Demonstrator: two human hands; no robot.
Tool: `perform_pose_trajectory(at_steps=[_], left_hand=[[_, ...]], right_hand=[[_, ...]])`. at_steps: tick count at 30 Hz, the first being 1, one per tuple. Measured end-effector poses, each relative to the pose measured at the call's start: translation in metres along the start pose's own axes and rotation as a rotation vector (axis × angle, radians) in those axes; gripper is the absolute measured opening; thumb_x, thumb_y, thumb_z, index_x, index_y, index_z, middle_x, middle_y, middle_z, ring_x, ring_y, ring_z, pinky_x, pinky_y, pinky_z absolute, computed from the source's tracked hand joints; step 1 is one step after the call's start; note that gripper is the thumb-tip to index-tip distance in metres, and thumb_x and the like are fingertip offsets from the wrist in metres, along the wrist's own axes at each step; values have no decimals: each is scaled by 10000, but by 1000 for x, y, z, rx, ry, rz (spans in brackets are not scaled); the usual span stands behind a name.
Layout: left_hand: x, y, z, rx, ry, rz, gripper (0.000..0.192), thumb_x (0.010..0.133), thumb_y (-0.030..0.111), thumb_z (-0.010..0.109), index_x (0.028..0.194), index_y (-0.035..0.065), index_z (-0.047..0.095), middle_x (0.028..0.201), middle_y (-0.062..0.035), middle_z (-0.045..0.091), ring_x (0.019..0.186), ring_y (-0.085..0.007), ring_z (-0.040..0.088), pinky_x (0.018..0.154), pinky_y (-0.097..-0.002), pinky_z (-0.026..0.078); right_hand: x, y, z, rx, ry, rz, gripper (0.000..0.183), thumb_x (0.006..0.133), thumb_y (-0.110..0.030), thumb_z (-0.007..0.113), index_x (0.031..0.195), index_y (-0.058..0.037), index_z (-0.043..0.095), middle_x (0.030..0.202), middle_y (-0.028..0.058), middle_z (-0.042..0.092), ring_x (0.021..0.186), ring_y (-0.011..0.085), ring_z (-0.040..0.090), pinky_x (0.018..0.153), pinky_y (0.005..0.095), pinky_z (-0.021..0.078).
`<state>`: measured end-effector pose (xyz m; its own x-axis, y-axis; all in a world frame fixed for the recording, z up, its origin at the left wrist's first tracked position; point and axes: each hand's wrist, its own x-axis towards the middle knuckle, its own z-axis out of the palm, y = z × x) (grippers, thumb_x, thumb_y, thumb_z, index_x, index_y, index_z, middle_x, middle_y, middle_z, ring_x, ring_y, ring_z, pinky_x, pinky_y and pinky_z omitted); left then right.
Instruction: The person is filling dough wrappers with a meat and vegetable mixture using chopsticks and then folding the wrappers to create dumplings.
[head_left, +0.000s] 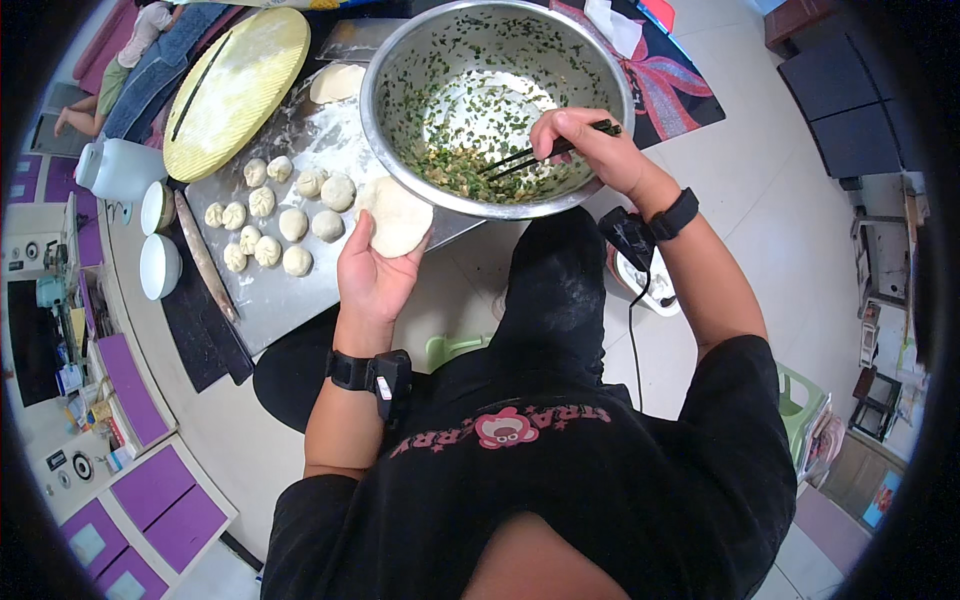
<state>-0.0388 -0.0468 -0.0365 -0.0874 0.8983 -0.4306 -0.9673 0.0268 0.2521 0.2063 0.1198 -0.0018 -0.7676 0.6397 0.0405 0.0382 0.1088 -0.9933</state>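
Note:
On my left hand (376, 274) rests a flat round dough wrapper (394, 217), my thumb along its near left edge. It sits beside the rim of a large stainless steel bowl (495, 206). Chopped green filling (450, 172) lies in the near part of the bowl and specks cling to its walls. My right hand (589, 146) reaches over the bowl's right side and grips a pair of dark chopsticks (525, 155), whose tips are in the filling. Left of the wrapper, several pleated buns (261, 201) and smooth dough balls (293, 223) lie on a floured metal board (262, 319).
A rolling pin (204, 259) lies along the board's left edge, near two bowls (160, 266) and a white plastic jug (124, 171). A yellow round lid-like disc (236, 94) stands behind. Another wrapper (337, 83) lies at the back. A person (142, 45) reclines at upper left.

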Motion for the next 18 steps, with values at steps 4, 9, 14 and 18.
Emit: perform_pose_trajectory(at_steps=[4, 9, 14, 18], left_hand=[[-1, 1, -6, -31, 2, 29, 398, 955, 237, 331, 1291, 28, 364, 1303, -130, 454, 1216, -286, 427, 1020, -466, 339], [-5, 8, -21, -82, -172, 65, 387, 933, 214, 389, 1270, 23, 391, 1276, -136, 481, 1178, -285, 468, 988, -450, 385], [-12, 12, -19, -114, -202, 49, 381, 939, 217, 381, 1270, 27, 389, 1275, -137, 482, 1174, -283, 474, 979, -449, 397], [-17, 13, -3, -78, -191, 75, 380, 948, 227, 361, 1273, 31, 384, 1287, -135, 471, 1182, -284, 466, 985, -453, 392]], right_hand=[[0, -3, 0, 133, 25, 46, 414, 942, -355, 389, 750, -32, 562, 825, 65, 550, 799, 145, 488, 703, 255, 387], [3, 0, -2, 312, 41, -26, 369, 945, -347, 382, 774, -53, 524, 820, 81, 554, 774, 152, 491, 685, 259, 393], [6, 3, -2, 492, 144, -16, 311, 954, -342, 354, 842, -77, 470, 760, 90, 560, 668, 148, 474, 604, 259, 392], [9, 7, -5, 558, 161, -13, 266, 962, -321, 340, 859, -96, 439, 745, 101, 568, 616, 153, 463, 573, 261, 386]])
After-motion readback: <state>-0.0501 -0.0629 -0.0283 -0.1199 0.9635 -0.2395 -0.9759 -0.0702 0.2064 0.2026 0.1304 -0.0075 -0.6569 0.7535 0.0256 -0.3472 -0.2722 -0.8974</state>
